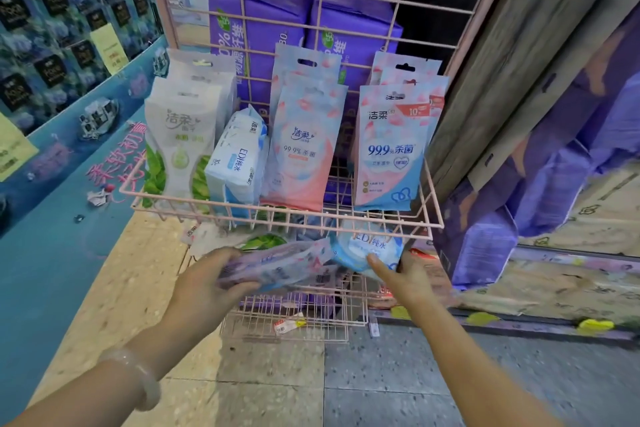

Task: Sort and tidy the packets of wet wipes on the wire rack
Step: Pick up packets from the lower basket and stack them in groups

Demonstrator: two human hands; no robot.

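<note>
A person's two bare hands work below the front rail of a pink wire rack [429, 184], sorting packets of wet wipes. The left hand [204, 284] is closed around a stack [277, 264] of flat pink-and-blue packets, thumb on top and fingers beneath, holding it roughly level just under the upper basket. The right hand [405, 274] pinches a blue packet [367, 246], thumb on its face; the fingers behind it are hidden. This packet sits beside the stack, the two apparently touching at their near edges, though blur makes that uncertain.

In the upper basket four groups stand upright: white-and-green packets [180, 142] at left, a thick blue-and-white pack [239, 163] leaning beside them, pink packets [304, 149] in the middle and pink-and-blue packets [391, 153] at right. A few loose packets lie in the lower basket [304, 319] beneath the hands, too blurred to read.

The packets look like soft film pouches, light singly but damp inside, so likely floppy and a little slick; a loose stack may fan out or slide if tilted. The surest hold appears to be across the middle of the stack, squeezed flat, as the left hand has it. Single pouches seem best taken by the stiffer sealed top edge near the hang hole, which would also keep them upright as they drop into a row. The wire gaps at the basket floor could catch a corner.
</note>
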